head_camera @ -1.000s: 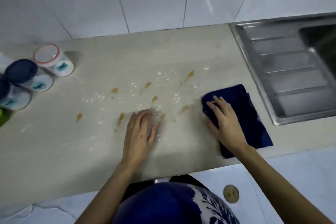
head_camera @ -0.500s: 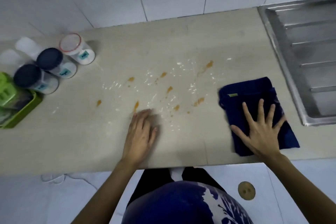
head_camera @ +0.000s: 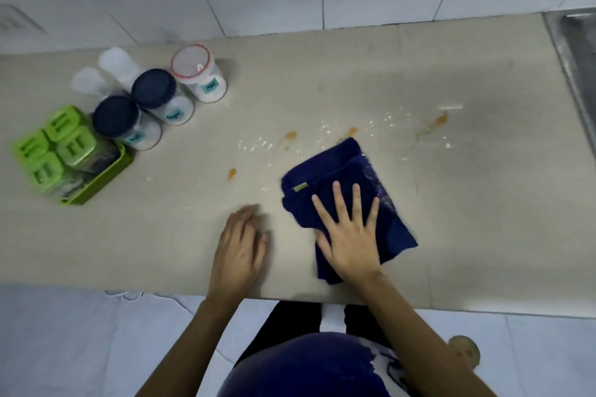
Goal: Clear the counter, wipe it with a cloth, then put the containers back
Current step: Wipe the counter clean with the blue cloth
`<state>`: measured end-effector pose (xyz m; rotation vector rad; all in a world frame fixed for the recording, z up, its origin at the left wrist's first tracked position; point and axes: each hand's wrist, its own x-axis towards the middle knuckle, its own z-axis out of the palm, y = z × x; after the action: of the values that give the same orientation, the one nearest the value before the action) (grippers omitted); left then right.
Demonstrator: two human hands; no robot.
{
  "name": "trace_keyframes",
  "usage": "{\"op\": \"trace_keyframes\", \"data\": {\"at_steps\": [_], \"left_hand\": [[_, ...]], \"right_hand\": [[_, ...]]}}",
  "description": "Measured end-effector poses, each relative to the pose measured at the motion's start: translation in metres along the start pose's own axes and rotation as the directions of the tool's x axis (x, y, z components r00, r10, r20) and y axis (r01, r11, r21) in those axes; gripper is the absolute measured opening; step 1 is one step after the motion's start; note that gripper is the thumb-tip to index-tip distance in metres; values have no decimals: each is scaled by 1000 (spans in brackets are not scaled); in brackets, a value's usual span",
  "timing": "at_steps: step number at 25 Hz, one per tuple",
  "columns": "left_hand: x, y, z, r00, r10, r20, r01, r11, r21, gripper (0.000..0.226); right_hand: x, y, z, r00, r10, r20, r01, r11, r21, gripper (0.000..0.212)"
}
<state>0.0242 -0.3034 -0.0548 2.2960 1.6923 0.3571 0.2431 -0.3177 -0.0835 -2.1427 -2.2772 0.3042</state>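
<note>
- The dark blue cloth is lying folded on the tabletop, near the front edge and just in front of the orange and white spill marks; its far corner is touching the nearest of them.
- It is looking soft, light and limp, likely to bunch or unfold if pushed from one edge; pressing flat on its middle seems the surest way to drive it, and a pinch at a folded corner would do for lifting.
- The right hand is lying palm-down on the cloth's near half, fingers spread wide and pointing away, gripping nothing, only pressing.
- The left hand is resting flat on the bare tabletop just beside the cloth, fingers together, holding nothing, apparently bracing.
- Both forearms are reaching forward over the front edge.
- The containers are standing grouped at far left beside a green tray, well apart from the spill.
</note>
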Motion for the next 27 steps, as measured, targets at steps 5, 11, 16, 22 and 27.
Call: {"op": "trace_keyframes", "data": {"at_steps": [5, 11, 16, 22, 27], "left_hand": [[12, -72, -20, 996, -91, -14, 92, 991, 98, 54], [13, -107, -13, 980, -199, 2, 199, 978, 56, 64], [13, -108, -14, 971, -238, 18, 237, 971, 20, 66], [15, -130, -22, 990, -124, 65, 114, 983, 144, 65], [15, -147, -24, 985, -153, 78, 136, 972, 190, 73]], "right_hand": [[-19, 52, -4, 986, 160, -48, -160, 987, -4, 57], [-25, 16, -3, 905, 426, -3, -426, 905, -18, 61], [25, -94, 9, 998, 55, 22, -54, 998, -45, 62], [48, -66, 1, 1000, 0, 26, 1, 999, -40, 58], [59, -26, -8, 972, 227, 55, -226, 974, -11, 59]]}}
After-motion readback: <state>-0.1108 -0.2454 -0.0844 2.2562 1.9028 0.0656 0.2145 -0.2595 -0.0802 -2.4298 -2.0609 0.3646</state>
